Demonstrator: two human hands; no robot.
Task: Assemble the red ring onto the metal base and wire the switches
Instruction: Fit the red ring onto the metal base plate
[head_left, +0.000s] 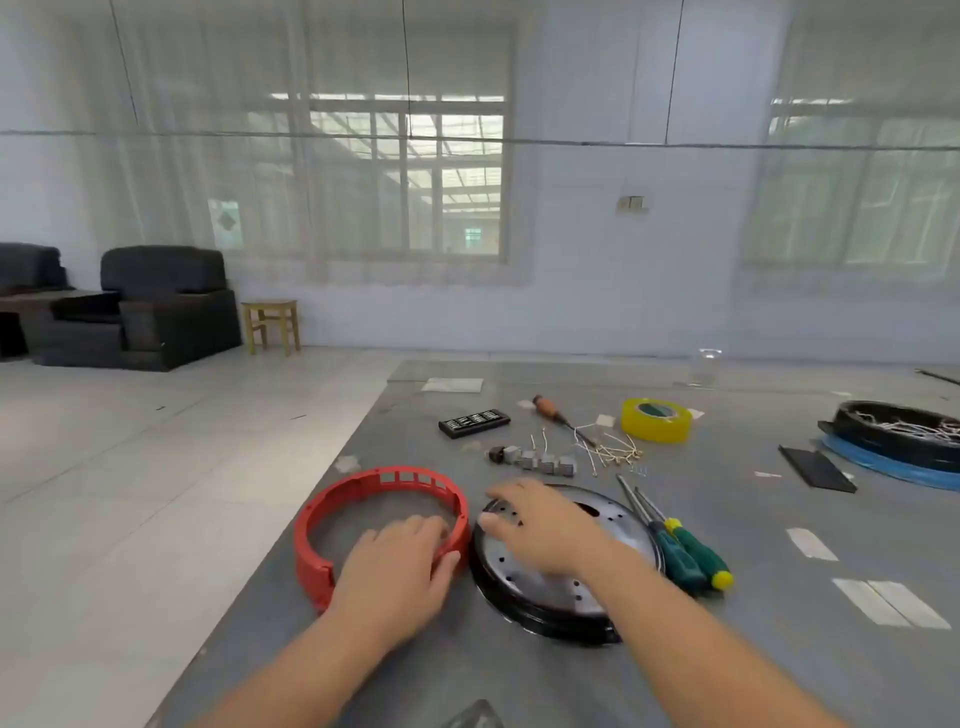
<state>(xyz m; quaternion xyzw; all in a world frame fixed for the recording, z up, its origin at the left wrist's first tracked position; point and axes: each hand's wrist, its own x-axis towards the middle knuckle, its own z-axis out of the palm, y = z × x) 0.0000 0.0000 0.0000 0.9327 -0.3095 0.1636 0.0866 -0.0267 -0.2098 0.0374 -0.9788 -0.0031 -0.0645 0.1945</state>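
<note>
A red plastic ring (332, 504) with square cut-outs lies flat on the grey table, left of a round metal base (524, 582) with a black rim. My left hand (400, 566) rests on the ring's near right side, fingers over its wall. My right hand (540, 525) lies spread over the base's top, holding nothing. Behind them sit a row of small grey switches (540, 461) and a bunch of short pale wires (613, 452).
Two green-handled screwdrivers (685, 551) lie right of the base. Further back are a black bit case (474, 423), a wooden-handled tool (553, 410), yellow tape (657, 420), a black and blue round assembly (898, 441) and a black plate (818, 467). The table's left edge runs diagonally.
</note>
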